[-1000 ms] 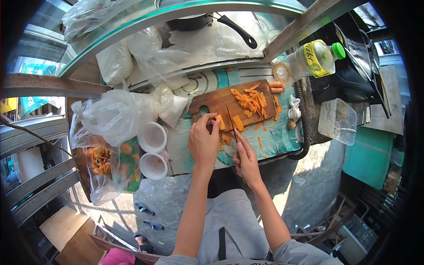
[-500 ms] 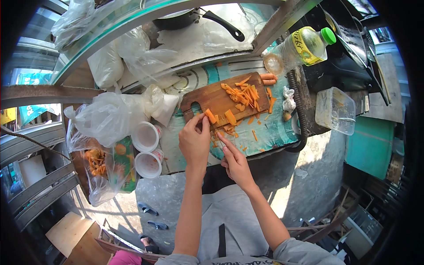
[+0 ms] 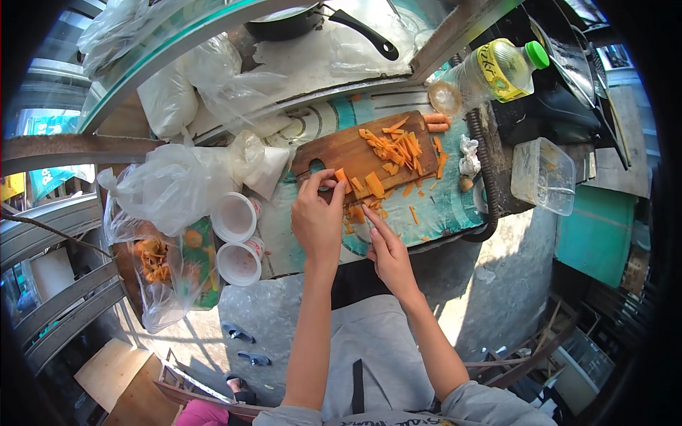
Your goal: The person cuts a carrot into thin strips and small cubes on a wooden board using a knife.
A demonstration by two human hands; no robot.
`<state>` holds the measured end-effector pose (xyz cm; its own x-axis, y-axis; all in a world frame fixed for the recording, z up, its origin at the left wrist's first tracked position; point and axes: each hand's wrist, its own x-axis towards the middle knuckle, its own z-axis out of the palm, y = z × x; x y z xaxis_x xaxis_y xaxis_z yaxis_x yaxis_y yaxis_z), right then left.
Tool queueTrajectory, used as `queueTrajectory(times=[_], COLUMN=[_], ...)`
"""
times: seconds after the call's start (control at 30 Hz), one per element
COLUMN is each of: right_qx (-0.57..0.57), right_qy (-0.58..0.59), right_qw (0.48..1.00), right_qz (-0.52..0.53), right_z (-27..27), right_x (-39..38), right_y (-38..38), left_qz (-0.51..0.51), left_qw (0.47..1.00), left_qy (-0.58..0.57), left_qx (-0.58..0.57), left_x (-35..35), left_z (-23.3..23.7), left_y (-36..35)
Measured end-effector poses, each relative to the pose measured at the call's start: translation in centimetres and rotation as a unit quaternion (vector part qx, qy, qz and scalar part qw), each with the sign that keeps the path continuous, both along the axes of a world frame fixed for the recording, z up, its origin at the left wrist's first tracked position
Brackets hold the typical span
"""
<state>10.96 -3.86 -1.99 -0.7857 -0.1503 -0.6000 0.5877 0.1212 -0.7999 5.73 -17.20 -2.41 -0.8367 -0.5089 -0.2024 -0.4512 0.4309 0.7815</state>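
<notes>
**A:** Where is the carrot piece (image 3: 341, 175)?

**B:** On the near left corner of the cutting board (image 3: 339, 150), just beside the board's handle hole. The left hand (image 3: 317, 216) has thumb and fingertips pressed together on it, pinching its near end.

**A:** And the right hand (image 3: 389, 252)?

**B:** It lies at the board's near edge, forefinger stretched out toward the loose slices there. The other fingers are curled under. Whether they hold a blade I cannot tell, because the view is small and warped at that spot.

**A:** How would that piece handle?

**B:** Light and stiff, I'd judge, with a cut face that is likely damp and a bit slippery. It looks short, so a pinch across its flat sides, low near the board, seems the sure hold. A rounded side would tend to roll.

**A:** What else lies around the board?

**B:** A heap of carrot strips (image 3: 398, 149) sits on its far right half, and more have spilled off its right and near edges onto the teal table top (image 3: 444, 213). Two whole carrots (image 3: 435, 123) lie just beyond its far right corner, with a plastic bottle (image 3: 497, 71) on its side further off that way. A clear tub (image 3: 543, 177) stands well to the right. Left of the board are two white cups (image 3: 234, 216) and crumpled plastic bags (image 3: 170, 184).
</notes>
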Motion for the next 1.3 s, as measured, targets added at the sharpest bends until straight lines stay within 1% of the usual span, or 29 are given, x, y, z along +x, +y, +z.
queueTrajectory(times=[0.13,0.2,0.23,0.3,0.33,0.4,0.53,0.6,0.63,0.7,0.83,0.9,1.03,1.1,1.23,1.3], right_qx=[0.032,-0.034,-0.034,-0.089,-0.089,-0.085,-0.063,-0.03,-0.03,0.001,0.001,0.024,0.024,0.039,0.024,0.032], right_qy=[0.02,0.008,0.007,-0.035,-0.035,-0.049,-0.07,-0.03,-0.031,0.007,0.001,0.016,0.017,-0.006,-0.018,0.017], right_qw=[0.999,0.999,0.999,0.995,0.995,0.995,0.996,0.999,0.999,0.999,0.999,0.999,0.998,0.998,0.998,0.998], right_qz=[0.007,-0.025,-0.024,-0.018,-0.017,-0.015,0.002,0.028,0.027,0.04,0.045,0.044,0.062,0.057,0.047,0.049], right_z=[-0.3,-0.2,0.0,0.4,0.6,0.8,1.6,1.1,1.1,1.2,1.5,0.9,0.7,0.7,1.2,0.8], right_x=[-0.1,-0.2,-0.2,-0.2,-0.3,-0.5,-0.7,-0.6,-0.6,-0.8,-1.3,-1.4,-1.2,-0.9,-0.9,-0.9], right_y=[-0.3,-0.4,-0.4,-0.4,-0.4,-0.3,-0.1,-0.1,-0.1,-0.2,0.4,0.9,1.1,1.2,0.9,0.8], left_qz=[0.0,-0.013,-0.013,-0.026,-0.025,-0.04,-0.05,-0.055,-0.056,-0.044,-0.043,-0.038,-0.009,0.006,-0.002,-0.004], left_qw=[1.0,1.0,1.0,0.999,0.999,0.999,0.998,0.998,0.998,0.999,0.999,0.998,0.999,1.0,1.0,1.0], left_qy=[0.008,0.019,0.018,0.014,0.014,-0.014,-0.018,-0.035,-0.035,0.009,0.021,0.04,0.037,0.001,0.006,0.022], left_qx=[-0.003,0.016,0.016,0.027,0.026,0.028,0.013,0.002,0.002,0.002,-0.002,-0.005,0.021,0.021,0.022,0.017], left_x=[-0.5,-0.6,-0.6,-0.7,-0.8,-1.0,-1.1,-1.1,-1.0,-0.9,-0.9,-0.9,-1.1,-1.1,-0.6,-0.4], left_z=[0.2,0.1,0.0,-0.2,-0.2,-0.2,-0.2,-0.1,-0.2,-0.5,-0.6,-0.8,-0.2,-0.1,0.0,-0.2], left_y=[-0.2,-0.4,-0.5,-0.8,-1.0,-1.3,-1.4,-1.3,-1.3,-1.2,-1.3,-1.4,-1.0,-0.9,-0.6,-0.4])
